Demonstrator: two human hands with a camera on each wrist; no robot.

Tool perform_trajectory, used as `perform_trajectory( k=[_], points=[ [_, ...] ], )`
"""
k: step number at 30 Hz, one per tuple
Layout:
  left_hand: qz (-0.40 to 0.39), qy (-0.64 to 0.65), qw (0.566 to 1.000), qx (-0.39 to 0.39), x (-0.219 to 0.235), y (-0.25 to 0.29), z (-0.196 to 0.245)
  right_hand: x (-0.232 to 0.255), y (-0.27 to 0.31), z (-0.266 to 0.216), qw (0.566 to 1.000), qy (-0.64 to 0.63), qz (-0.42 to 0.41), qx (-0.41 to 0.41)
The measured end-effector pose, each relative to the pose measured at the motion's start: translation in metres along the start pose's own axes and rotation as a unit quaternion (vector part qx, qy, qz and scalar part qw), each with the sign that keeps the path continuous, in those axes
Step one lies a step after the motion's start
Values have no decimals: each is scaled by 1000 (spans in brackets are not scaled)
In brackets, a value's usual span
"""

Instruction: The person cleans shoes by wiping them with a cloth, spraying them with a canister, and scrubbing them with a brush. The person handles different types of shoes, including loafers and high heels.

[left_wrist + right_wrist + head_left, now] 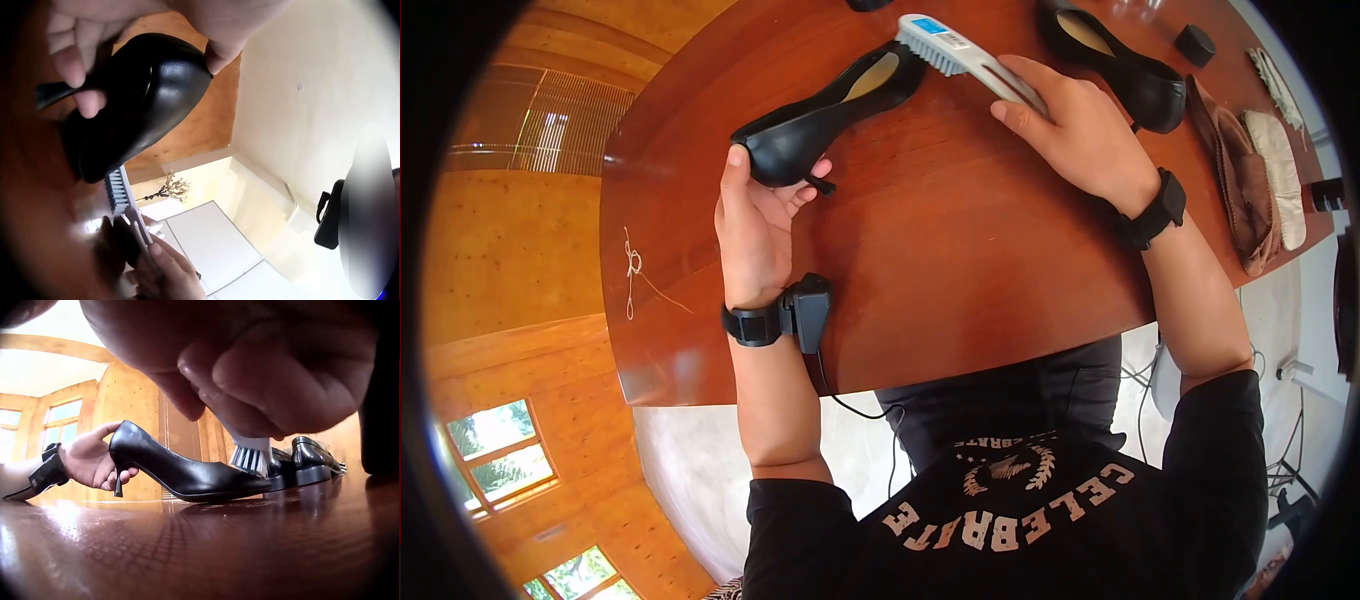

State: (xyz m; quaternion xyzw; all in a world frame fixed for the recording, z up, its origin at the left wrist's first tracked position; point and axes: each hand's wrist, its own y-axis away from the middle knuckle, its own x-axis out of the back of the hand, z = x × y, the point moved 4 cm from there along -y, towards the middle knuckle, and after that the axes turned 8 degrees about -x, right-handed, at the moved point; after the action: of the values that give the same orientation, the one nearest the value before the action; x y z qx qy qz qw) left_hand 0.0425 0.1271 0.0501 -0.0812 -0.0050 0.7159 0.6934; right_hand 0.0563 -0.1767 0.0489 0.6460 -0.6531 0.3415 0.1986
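A black high-heeled pump (800,130) points its toe away from me over the brown table (960,260). My left hand (755,230) grips it at the back, thumb on the heel counter and fingers by the slim heel (119,482). In my right hand (1090,135) is a pale-handled brush (990,75) with a blue label. Its bristles (250,460) meet the top of the pump's toe in the right wrist view. The left wrist view shows the pump (150,94) close up, with the brush (117,194) at its toe end.
Another black pump (1155,100) lies at the far right, beside a small black round object (1195,45). A brown cloth (1235,190) and a cream pad (1275,180) lie at the right edge. White string (635,265) is at the left. Black loafers (310,461) stand behind.
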Motion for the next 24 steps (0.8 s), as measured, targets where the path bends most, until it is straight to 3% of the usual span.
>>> perform_trajectory(
  k=[2, 5, 8, 11, 14, 15, 18, 23, 24],
  points=[
    [-3, 31, 999, 23, 3, -2, -2, -3, 3, -3, 999, -16, -6, 38],
    [-29, 119, 990, 66, 12, -5, -7, -1, 2, 0, 1000, 6, -22, -11],
    [-88, 295, 945, 112, 15, -4, -13, 2, 3, -3, 999, -12, -34, 8],
    [-61, 353, 922, 147, 15, -3, -18, -3, 7, -8, 988, -77, -31, 127],
    [-47, 379, 909, 170, 11, -2, -21, -10, 14, -17, 973, -90, -80, 197],
    [-52, 385, 905, 172, 10, -2, -22, -10, 16, -20, 971, -83, -125, 186],
    [-60, 404, 895, 180, 8, -1, -23, -10, 14, -17, 978, -70, -53, 192],
    [-70, 427, 883, 183, 6, 0, -22, 1, 4, -4, 999, -24, -45, 0],
    [-67, 425, 884, 184, 6, 0, -22, 0, 6, -7, 997, -36, -42, 49]
  ],
)
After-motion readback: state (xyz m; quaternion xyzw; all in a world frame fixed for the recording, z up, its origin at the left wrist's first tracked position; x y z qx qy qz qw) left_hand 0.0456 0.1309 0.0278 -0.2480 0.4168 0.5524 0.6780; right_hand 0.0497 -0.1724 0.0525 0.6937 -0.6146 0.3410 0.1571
